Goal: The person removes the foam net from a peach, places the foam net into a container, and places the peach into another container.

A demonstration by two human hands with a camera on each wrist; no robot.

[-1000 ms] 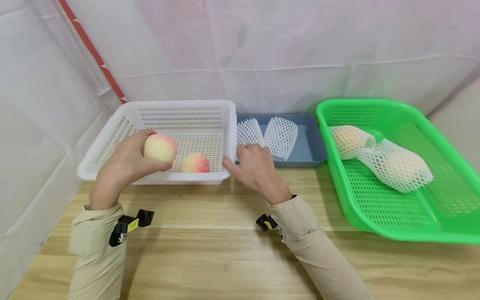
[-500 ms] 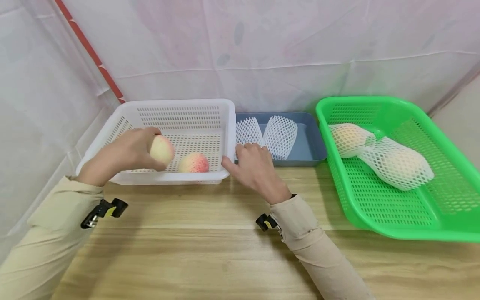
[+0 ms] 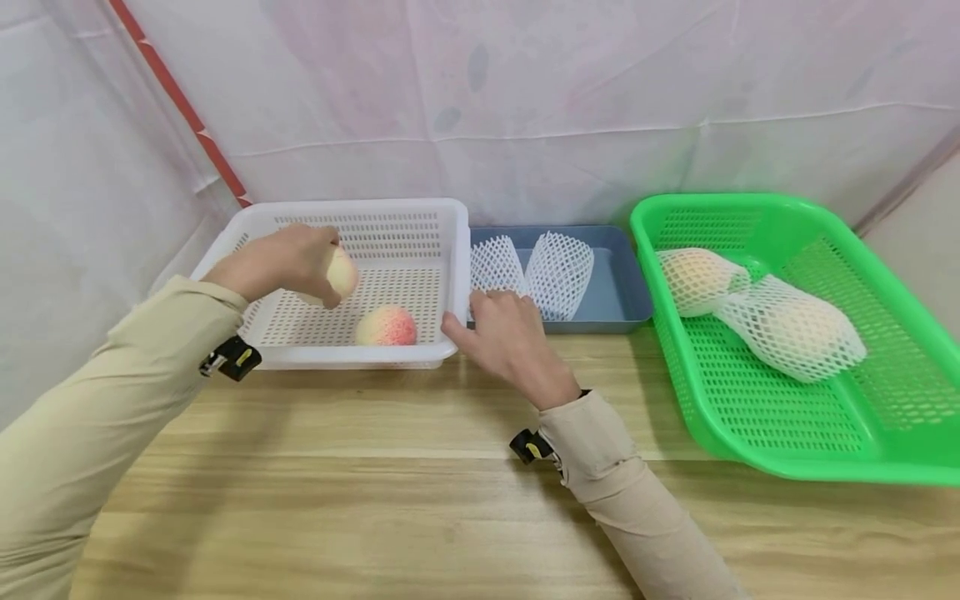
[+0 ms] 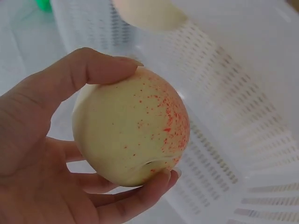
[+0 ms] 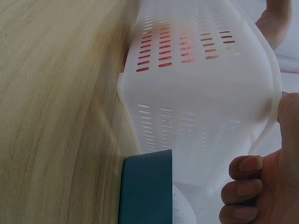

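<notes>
My left hand (image 3: 288,258) holds a pale yellow peach (image 4: 126,126) with red speckles, thumb on one side and fingers on the other. It is over the white slotted basket (image 3: 352,358). A second peach (image 3: 386,325), blushed red, lies inside near the basket's front wall. My right hand (image 3: 510,333) is at the basket's front right corner, its thumb touching the rim and its other fingers loosely curled. Those fingers are over the front edge of a blue-grey tray (image 3: 618,279), close to two white foam net sleeves (image 3: 558,275) in the tray.
On the right stands a green basket (image 3: 697,417). It contains two fruits in foam nets, a rear netted fruit (image 3: 697,281) and a front netted fruit (image 3: 802,333). All stand on a wooden table (image 3: 390,500), with a pale cloth (image 3: 570,75) hanging behind.
My left hand, carrying the peach, has turned over and moved back and right over the white basket, its forearm swinging up from the left. My right hand has stayed in place.
</notes>
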